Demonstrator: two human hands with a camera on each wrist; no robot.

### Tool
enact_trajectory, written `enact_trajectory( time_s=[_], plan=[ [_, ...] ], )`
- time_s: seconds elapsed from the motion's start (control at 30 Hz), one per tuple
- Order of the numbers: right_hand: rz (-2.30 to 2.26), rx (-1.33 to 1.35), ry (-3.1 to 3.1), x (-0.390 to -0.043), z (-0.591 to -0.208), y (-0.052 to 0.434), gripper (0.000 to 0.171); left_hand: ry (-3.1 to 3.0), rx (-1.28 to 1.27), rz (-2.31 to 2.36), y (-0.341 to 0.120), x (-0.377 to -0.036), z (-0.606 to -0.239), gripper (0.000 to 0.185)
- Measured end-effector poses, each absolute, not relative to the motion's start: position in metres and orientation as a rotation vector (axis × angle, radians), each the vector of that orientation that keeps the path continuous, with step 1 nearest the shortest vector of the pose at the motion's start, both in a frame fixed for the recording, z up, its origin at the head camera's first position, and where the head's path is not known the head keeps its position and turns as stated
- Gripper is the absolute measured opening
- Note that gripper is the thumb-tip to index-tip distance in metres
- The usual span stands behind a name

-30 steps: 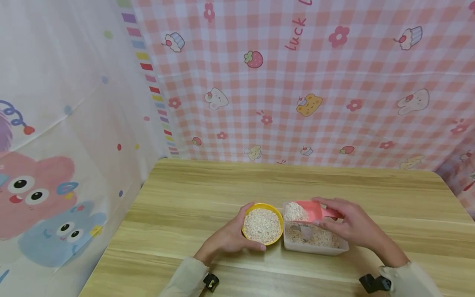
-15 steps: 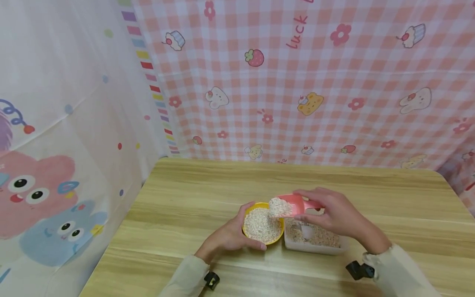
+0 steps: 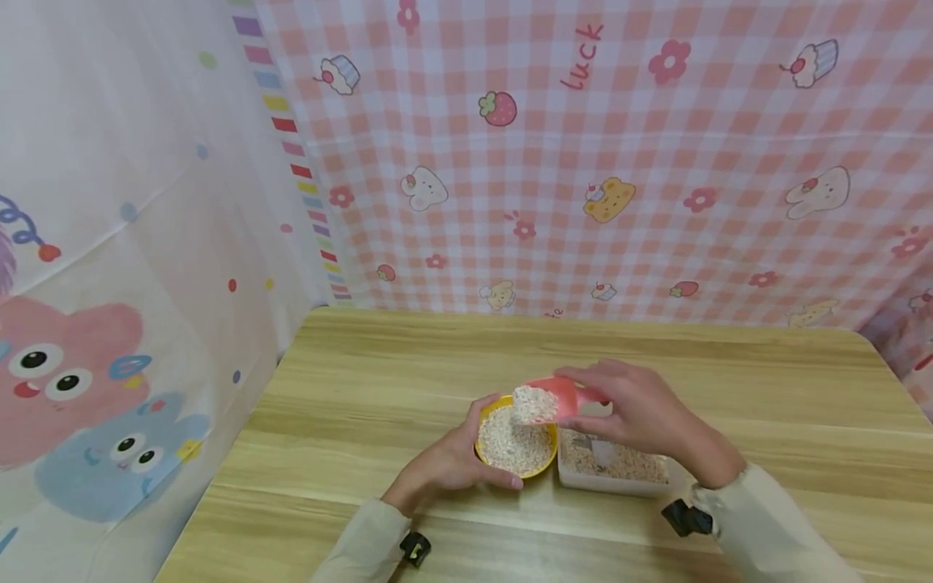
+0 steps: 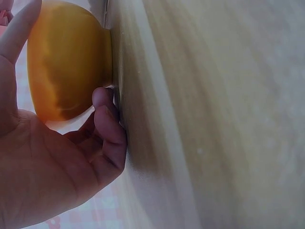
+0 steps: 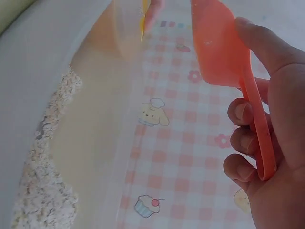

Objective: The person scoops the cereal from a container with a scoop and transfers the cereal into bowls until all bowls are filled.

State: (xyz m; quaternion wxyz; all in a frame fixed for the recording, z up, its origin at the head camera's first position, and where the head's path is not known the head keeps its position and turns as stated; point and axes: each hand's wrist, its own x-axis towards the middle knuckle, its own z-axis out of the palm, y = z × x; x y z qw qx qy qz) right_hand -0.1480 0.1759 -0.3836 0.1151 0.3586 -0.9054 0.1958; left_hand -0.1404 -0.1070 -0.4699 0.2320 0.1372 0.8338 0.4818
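My left hand (image 3: 446,465) grips a yellow bowl (image 3: 551,457) from its left side, thumb at the near rim. Pale oat flakes (image 3: 513,445) fill it. In the left wrist view the bowl (image 4: 69,62) stands upright on its foot, with fingers curled by its base. My right hand (image 3: 645,405) holds a pink scoop (image 3: 567,397) whose front end, heaped with oats (image 3: 534,404), hangs over the bowl's right part. In the right wrist view, fingers wrap the handle of the scoop (image 5: 220,47) and the thumb presses by its neck.
A translucent plastic container (image 3: 612,486) with more oats stands immediately right of the bowl, partly under my right forearm. Both are on a wood-grain table (image 3: 379,364). A pink checked cloth (image 3: 452,146) hangs behind, and a white printed cloth (image 3: 160,267) on the left.
My right hand has carried the loaded scoop left, from above the container to over the bowl. The left hand and the bowl have stayed in place.
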Motion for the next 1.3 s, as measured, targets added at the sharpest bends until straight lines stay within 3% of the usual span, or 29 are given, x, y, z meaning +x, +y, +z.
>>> enact_trajectory(
  time_s=[1.3],
  plan=[
    [0.142, 1.176, -2.361, -0.159, -0.383, 0.163, 0.059, 2.276, 0.386, 1.335, -0.107, -0.141, -0.469, 0.118]
  ],
)
